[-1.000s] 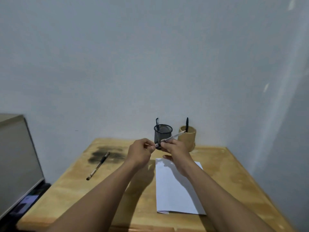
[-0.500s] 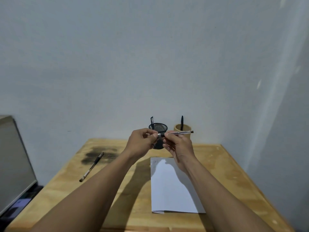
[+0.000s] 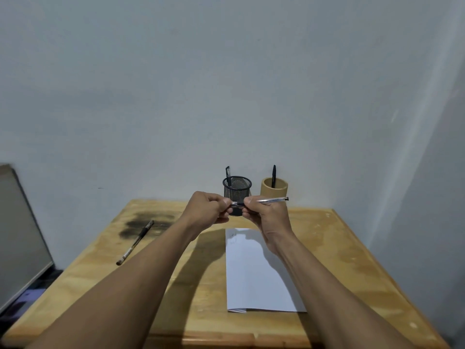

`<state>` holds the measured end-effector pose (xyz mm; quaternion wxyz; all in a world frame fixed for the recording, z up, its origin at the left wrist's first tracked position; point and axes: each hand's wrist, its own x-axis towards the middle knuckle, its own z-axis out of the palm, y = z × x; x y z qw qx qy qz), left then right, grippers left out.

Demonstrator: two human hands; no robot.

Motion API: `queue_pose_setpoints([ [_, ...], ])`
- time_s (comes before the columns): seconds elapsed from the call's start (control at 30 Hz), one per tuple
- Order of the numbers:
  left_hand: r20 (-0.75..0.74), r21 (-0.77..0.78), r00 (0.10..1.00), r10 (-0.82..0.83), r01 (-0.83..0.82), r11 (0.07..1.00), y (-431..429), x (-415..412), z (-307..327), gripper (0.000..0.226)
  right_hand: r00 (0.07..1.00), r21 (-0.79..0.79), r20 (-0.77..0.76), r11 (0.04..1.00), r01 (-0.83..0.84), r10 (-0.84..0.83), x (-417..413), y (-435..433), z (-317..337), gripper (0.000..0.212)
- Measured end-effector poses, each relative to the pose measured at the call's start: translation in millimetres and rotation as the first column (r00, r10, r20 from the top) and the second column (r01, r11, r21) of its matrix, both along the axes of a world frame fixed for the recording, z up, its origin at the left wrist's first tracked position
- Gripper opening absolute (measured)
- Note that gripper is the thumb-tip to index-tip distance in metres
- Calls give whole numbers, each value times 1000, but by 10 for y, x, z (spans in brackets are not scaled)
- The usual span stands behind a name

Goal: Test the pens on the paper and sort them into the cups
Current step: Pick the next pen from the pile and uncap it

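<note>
Four pens can be counted. One loose pen (image 3: pixel 135 241) is seen lying on the table (image 3: pixel 352 248), left of both arms. A clear pen (image 3: pixel 270 200) is held level above the table, its near end pinched by the left hand (image 3: pixel 206 210) and its barrel gripped by the right hand (image 3: pixel 266 215). One pen stands in each of two cups: the mesh cup (image 3: pixel 237 188) and the tan cup (image 3: pixel 273 190). One sheet of paper (image 3: pixel 254 273) lies below the hands. Compared with half a second ago, the hands are held slightly apart.
</note>
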<state>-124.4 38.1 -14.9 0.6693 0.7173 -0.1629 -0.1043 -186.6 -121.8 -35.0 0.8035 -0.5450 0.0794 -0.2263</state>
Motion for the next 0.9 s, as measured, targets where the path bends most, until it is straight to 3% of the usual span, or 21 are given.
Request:
queue_pose_setpoints([
  [0.1,-27,6,998,58,-58,998,259,124,-125,21,998,33,-22,997,64,-63,-44,-218,-25,5],
  [0.2,67,148,994,81,-90,985,346,162,-256,12,996,-77,-83,997,4,-11,-83,-293,-90,10],
  [0.33,161,213,977,136,-170,962,143,256,-395,11,987,-230,-157,973,-17,-20,-58,-138,-190,17],
  [0.43,197,257,968,153,-202,945,28,339,-489,12,980,-224,-195,974,-6,-39,-93,-36,-284,12],
  [0.5,248,349,957,149,-232,908,-41,380,-570,14,972,-216,-228,976,8,-58,-110,-8,-356,13],
  [0.6,348,560,925,155,-338,756,-138,427,-662,13,966,-227,-252,974,-6,-53,-111,-25,-449,15],
  [0.67,392,623,907,151,-382,683,-202,445,-686,12,962,-259,-264,966,-6,-65,-92,-35,-474,17],
  [0.8,406,672,909,92,-365,644,-268,497,-728,13,965,-245,-259,969,-34,-31,-54,-9,-498,15],
  [0.9,388,644,914,122,-363,673,-243,497,-703,18,964,-256,-262,966,-39,-31,-55,-23,-502,15],
])
